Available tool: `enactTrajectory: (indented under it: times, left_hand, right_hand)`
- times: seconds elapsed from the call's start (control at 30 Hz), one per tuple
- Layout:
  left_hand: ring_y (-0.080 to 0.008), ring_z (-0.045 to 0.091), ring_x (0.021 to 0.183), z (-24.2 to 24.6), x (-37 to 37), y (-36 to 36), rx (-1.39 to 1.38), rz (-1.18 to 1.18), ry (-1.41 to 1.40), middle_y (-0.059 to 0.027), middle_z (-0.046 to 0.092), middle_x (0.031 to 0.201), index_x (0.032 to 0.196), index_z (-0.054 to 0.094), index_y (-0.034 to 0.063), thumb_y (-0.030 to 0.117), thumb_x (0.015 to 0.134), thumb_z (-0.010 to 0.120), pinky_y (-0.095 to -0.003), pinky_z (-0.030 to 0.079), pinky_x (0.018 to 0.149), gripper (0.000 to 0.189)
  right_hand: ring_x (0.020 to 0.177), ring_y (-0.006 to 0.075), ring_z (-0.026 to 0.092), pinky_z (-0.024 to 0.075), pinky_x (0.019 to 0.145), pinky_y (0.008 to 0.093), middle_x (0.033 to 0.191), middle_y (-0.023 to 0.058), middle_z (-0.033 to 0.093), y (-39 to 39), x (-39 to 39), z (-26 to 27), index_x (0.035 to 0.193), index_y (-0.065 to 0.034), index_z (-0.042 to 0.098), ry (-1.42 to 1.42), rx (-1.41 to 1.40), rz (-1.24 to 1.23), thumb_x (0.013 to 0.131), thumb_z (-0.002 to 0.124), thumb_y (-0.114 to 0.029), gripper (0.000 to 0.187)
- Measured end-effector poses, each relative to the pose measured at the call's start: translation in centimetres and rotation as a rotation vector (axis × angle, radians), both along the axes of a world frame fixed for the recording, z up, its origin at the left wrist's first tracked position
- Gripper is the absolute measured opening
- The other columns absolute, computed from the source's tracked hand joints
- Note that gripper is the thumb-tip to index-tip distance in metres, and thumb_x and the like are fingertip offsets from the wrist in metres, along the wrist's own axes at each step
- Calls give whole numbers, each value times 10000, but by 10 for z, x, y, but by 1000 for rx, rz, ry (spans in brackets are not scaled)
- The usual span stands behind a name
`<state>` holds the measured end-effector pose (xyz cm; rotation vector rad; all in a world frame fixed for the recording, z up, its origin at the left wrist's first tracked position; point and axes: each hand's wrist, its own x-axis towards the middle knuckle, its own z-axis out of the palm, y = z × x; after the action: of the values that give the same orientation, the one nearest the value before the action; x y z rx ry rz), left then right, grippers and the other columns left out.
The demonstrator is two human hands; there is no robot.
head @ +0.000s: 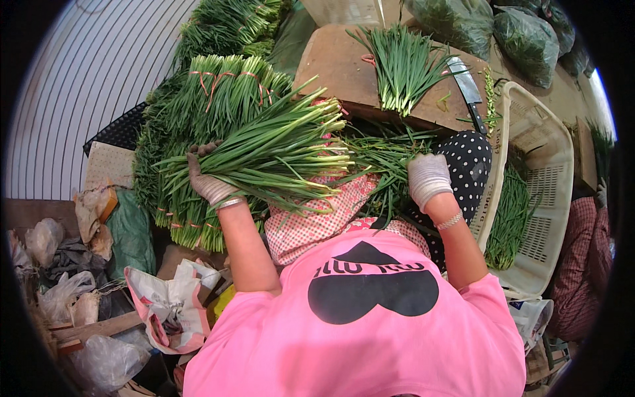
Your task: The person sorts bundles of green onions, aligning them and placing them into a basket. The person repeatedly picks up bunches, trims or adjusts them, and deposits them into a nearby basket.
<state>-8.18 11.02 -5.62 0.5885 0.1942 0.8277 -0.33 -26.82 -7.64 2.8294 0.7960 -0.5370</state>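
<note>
My left hand [211,178], in a soiled knit glove, holds a thick loose bunch of garlic chives [278,149] by its leafy part, the pale cut ends fanned to the right. My right hand [429,179], gloved too, is against a heap of loose chive leaves [384,159] on my lap, beside my dotted trouser knee [466,161]. Its fingers are curled under and hidden. Beyond, a wooden board [332,64] bears a smaller spread of chives [404,69] over a reddish tie, and a kitchen cleaver [466,84] with a black handle.
Tied chive bundles [223,84] are stacked at left. A pale plastic crate [560,173] at right holds more chives [511,218]. Filled plastic bags [528,44] stand at far right. Crumpled bags [106,362] and scraps lie lower left. Another person's plaid-clothed leg [578,268] shows at right.
</note>
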Motion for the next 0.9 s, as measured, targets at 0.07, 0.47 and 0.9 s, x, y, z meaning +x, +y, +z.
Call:
enactTrajectory:
  times: [0.07,0.47,0.9]
  left_hand:
    - [-202,561,778,2,-1,-4,18,44,52,16,544,778,967,565,114,248,909,648,-449,465,878,168]
    - [-202,556,782,15,0,-23,41,7,-11,4,546,799,1000,560,113,293,923,644,-429,472,866,213]
    - [-191,557,778,4,7,-22,68,47,65,15,541,796,1008,563,109,303,930,637,-431,484,853,222]
  right_hand:
    - [819,331,668,520,729,444,841,139,685,10,-11,12,868,-85,737,-5,582,34,847,643,-239,181]
    - [708,282,646,512,678,361,778,155,662,103,-38,2,842,-20,692,390,1400,-184,838,666,-170,153]
    - [763,365,604,489,692,421,799,166,612,35,-43,-14,817,-23,655,157,1246,-307,811,652,-133,110]
